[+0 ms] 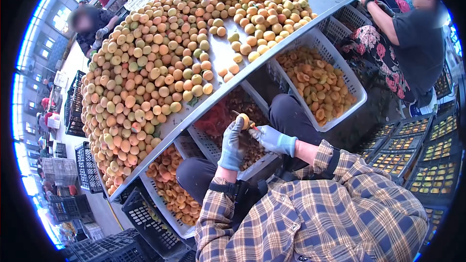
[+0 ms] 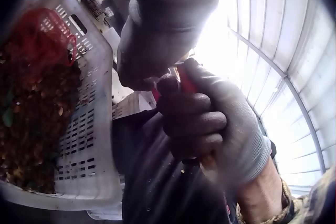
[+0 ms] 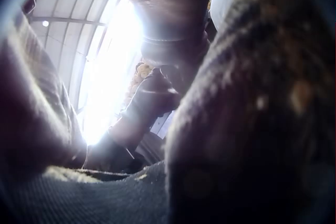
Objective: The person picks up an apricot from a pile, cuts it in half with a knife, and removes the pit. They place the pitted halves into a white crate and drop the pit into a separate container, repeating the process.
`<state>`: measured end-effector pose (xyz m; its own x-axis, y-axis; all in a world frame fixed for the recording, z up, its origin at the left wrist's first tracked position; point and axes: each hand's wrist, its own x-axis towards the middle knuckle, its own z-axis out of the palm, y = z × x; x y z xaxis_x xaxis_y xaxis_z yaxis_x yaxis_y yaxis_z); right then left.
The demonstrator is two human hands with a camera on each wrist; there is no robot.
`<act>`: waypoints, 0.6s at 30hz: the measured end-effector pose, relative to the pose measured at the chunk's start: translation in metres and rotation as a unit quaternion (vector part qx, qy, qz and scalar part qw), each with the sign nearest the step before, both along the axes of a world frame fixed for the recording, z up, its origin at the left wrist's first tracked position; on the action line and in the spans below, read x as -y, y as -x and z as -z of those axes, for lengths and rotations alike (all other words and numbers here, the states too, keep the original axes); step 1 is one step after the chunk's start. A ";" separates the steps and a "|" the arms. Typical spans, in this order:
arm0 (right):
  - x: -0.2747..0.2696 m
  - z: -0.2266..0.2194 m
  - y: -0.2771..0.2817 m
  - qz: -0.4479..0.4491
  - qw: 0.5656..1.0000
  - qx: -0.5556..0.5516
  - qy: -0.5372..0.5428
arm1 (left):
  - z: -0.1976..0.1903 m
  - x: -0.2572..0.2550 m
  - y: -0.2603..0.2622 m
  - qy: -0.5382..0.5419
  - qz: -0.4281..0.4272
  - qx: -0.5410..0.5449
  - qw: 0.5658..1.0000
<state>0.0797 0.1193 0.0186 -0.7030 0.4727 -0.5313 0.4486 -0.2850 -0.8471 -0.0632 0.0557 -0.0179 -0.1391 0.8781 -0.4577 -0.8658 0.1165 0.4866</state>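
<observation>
Both gloved hands, left hand (image 1: 233, 143) and right hand (image 1: 273, 139), grip an apricot (image 1: 244, 120); no writing seems legible.

knit cloth gloves (image 1: 232, 145); perforated plastic crates (image 1: 340, 75); table (image 1: 221, 53) probably smooth metal.

The head camera is looking forward and down over a table of apricots (image 1: 160, 68) toward both gloved hands. The left wrist camera is sitting close beneath the left hand (image 2: 163, 35), looking up at the right hand (image 2: 210, 124). The right wrist camera, nearer still, is facing up past a blurred glove.
</observation>
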 end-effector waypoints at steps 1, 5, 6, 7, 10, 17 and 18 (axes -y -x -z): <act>0.003 0.003 -0.001 0.001 1.000 0.000 0.001 | 0.000 0.000 0.000 -0.007 -0.001 -0.004 1.000; 0.026 0.015 -0.004 0.070 0.989 -0.067 -0.114 | 0.001 -0.002 -0.012 -0.028 -0.011 0.016 0.999; 0.029 0.027 -0.003 0.091 0.985 -0.059 -0.137 | 0.004 -0.002 -0.014 -0.034 -0.011 0.021 0.999; 0.029 0.034 -0.001 0.113 0.979 -0.052 -0.160 | 0.004 -0.002 -0.015 -0.034 -0.009 0.021 0.999; 0.017 0.019 0.001 0.070 0.986 -0.027 -0.149 | 0.000 -0.005 -0.013 -0.046 -0.021 -0.052 0.997; 0.024 0.035 -0.004 0.039 0.978 0.007 -0.207 | 0.006 -0.001 -0.016 -0.003 -0.024 -0.057 0.998; 0.031 0.022 -0.007 0.032 0.969 0.033 -0.241 | 0.003 -0.001 -0.017 0.009 -0.026 0.063 0.998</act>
